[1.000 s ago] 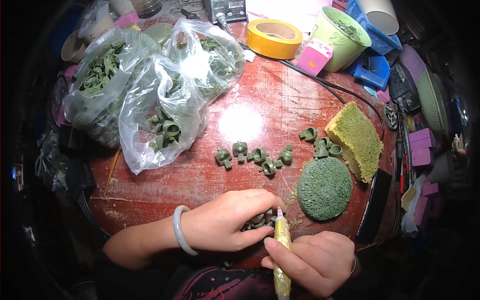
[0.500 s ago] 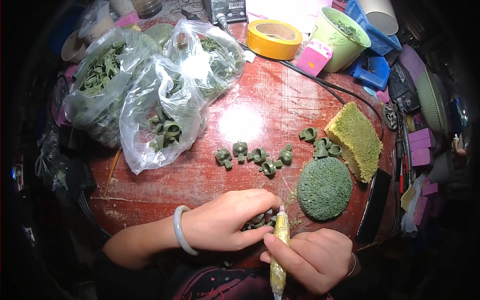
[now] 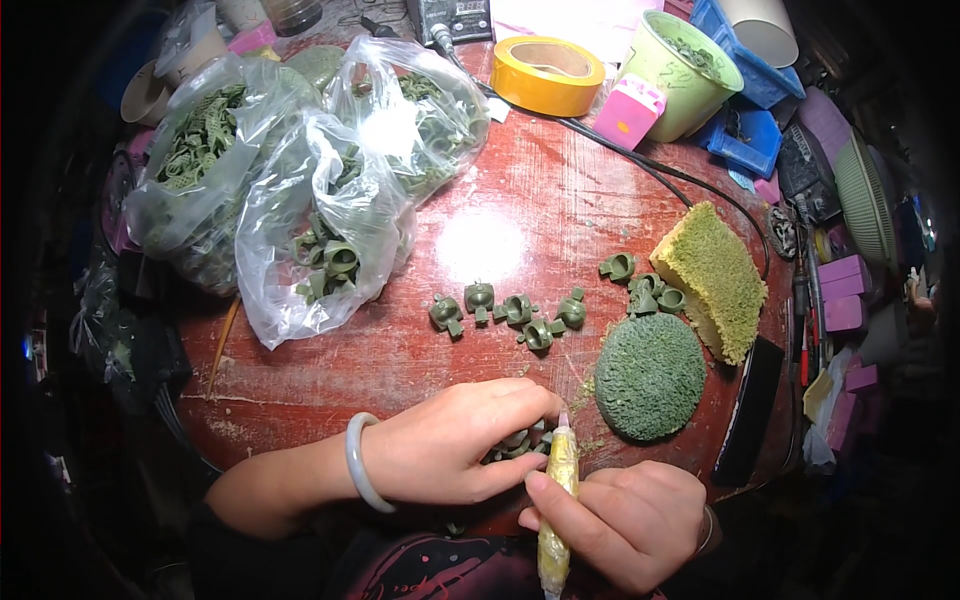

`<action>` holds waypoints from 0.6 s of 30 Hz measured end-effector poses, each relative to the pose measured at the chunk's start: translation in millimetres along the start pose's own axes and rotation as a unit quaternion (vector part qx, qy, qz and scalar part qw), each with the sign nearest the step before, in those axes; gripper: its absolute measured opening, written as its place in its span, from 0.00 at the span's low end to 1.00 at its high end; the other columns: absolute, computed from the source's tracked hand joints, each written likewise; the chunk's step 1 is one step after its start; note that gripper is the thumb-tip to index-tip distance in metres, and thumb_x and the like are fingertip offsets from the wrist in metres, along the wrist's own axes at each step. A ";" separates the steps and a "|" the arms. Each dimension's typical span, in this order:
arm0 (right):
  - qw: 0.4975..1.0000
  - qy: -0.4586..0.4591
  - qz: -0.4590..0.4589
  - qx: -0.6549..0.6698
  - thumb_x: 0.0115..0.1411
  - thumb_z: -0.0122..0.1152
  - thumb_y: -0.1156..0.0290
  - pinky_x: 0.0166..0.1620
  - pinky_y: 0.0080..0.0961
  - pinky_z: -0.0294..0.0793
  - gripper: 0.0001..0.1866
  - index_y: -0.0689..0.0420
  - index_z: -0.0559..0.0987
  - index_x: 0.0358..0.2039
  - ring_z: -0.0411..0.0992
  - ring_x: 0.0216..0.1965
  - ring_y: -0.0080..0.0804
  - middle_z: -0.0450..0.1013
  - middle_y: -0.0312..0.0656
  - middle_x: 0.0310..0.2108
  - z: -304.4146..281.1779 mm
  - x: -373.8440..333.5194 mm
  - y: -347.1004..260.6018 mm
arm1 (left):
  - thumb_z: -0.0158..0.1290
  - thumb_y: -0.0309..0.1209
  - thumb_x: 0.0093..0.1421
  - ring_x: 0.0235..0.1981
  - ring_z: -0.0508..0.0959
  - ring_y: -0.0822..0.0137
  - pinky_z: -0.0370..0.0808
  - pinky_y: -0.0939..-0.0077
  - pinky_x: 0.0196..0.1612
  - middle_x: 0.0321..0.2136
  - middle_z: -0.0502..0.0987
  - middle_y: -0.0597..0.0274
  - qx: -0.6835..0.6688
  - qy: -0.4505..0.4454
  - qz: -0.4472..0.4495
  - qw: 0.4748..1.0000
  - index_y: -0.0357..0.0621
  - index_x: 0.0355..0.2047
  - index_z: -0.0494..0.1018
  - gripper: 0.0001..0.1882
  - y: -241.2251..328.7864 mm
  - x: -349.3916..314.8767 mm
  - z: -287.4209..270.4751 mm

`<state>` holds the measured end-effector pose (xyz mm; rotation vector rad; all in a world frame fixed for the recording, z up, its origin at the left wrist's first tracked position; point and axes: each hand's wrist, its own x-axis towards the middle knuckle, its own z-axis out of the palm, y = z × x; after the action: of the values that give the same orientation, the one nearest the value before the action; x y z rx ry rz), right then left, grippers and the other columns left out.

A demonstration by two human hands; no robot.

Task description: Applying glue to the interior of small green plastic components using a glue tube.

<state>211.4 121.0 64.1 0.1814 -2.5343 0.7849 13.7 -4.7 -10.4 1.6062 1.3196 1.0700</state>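
Observation:
My right hand [image 3: 625, 520] grips a slim pen-like tool [image 3: 558, 500] wrapped in yellowish, clear tape. Its pale pinkish tip points away from me and meets the fingertips of my left hand [image 3: 470, 440]. That hand is curled, a grey bangle [image 3: 362, 462] round its wrist, and holds a small dark green moulded part at the fingertips, mostly hidden. More green parts [image 3: 517, 442] show under its fingers. Beyond my hands lies a loose group of similar cup-shaped green parts [image 3: 517, 310]. To the right sits a round, dark green textured pad [image 3: 650, 378].
A yellow-green sponge block [image 3: 712, 285] and a black bar [image 3: 748, 412] lie at the right. Clear bags [image 3: 330, 230] of green parts fill the back left. Yellow tape [image 3: 548, 78], a light green cup [image 3: 690, 75] and black cables [image 3: 640, 160] are at the back.
Almost nothing differs. The rear end of the pen-like tool has shifted very slightly to the left, while its tip stays at my left fingertips.

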 end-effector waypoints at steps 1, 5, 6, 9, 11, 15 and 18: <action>1.000 0.000 0.001 -0.001 0.58 0.74 0.77 0.28 0.27 0.79 0.15 0.71 0.85 0.45 0.80 0.25 0.35 0.81 0.44 0.27 1.3 -2.4 -0.6 | 0.63 0.28 0.63 0.46 0.83 0.47 0.80 0.59 0.49 0.45 0.81 0.49 -0.001 0.000 0.001 1.000 0.37 0.58 0.74 0.23 0.8 0.4 -0.2; 0.992 -0.085 -0.001 -0.098 0.55 0.75 0.70 0.24 0.21 0.68 0.20 0.63 0.87 0.48 0.75 0.23 0.23 0.75 0.33 0.26 3.0 -6.7 5.1 | 0.63 0.28 0.62 0.45 0.83 0.48 0.80 0.59 0.49 0.44 0.80 0.49 0.016 0.001 -0.001 1.000 0.37 0.58 0.74 0.24 1.4 -0.4 -0.7; 0.987 -0.126 0.001 -0.103 0.54 0.72 0.71 0.25 0.21 0.68 0.21 0.64 0.86 0.49 0.75 0.24 0.23 0.75 0.34 0.27 1.0 -6.2 6.1 | 0.63 0.28 0.61 0.45 0.82 0.48 0.79 0.59 0.49 0.43 0.80 0.49 0.009 0.003 0.005 1.000 0.37 0.58 0.74 0.25 1.2 0.1 -0.6; 0.987 -0.119 0.005 -0.109 0.51 0.69 0.72 0.25 0.22 0.69 0.24 0.64 0.86 0.50 0.74 0.25 0.24 0.73 0.35 0.27 8.1 -9.9 7.5 | 0.62 0.27 0.60 0.44 0.82 0.48 0.79 0.59 0.49 0.43 0.80 0.49 0.001 -0.008 -0.003 1.000 0.37 0.58 0.74 0.25 3.7 1.3 -3.0; 0.987 -0.116 0.006 -0.111 0.52 0.69 0.72 0.25 0.22 0.69 0.24 0.64 0.86 0.51 0.73 0.24 0.24 0.73 0.34 0.26 8.2 -10.1 7.3 | 0.62 0.26 0.60 0.44 0.82 0.48 0.79 0.59 0.49 0.43 0.80 0.49 0.001 -0.010 -0.005 1.000 0.37 0.58 0.74 0.25 5.7 2.6 -4.7; 0.983 -0.134 0.012 -0.127 0.52 0.68 0.72 0.26 0.22 0.69 0.24 0.63 0.86 0.51 0.72 0.24 0.24 0.71 0.34 0.26 6.6 -8.6 5.6 | 0.61 0.26 0.60 0.44 0.82 0.47 0.79 0.59 0.49 0.43 0.80 0.48 0.005 -0.016 -0.008 1.000 0.37 0.58 0.74 0.25 5.0 2.6 -4.5; 0.983 -0.136 0.017 -0.125 0.52 0.68 0.72 0.26 0.22 0.69 0.23 0.63 0.86 0.51 0.71 0.24 0.24 0.71 0.34 0.26 7.7 -9.4 5.6 | 0.61 0.26 0.60 0.44 0.82 0.47 0.79 0.59 0.49 0.43 0.80 0.48 0.004 -0.009 -0.002 1.000 0.36 0.58 0.74 0.25 3.4 2.1 -3.2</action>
<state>215.1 121.2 51.2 0.1709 -2.8726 0.4724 12.1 -2.9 -5.9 1.6153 1.3153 1.0462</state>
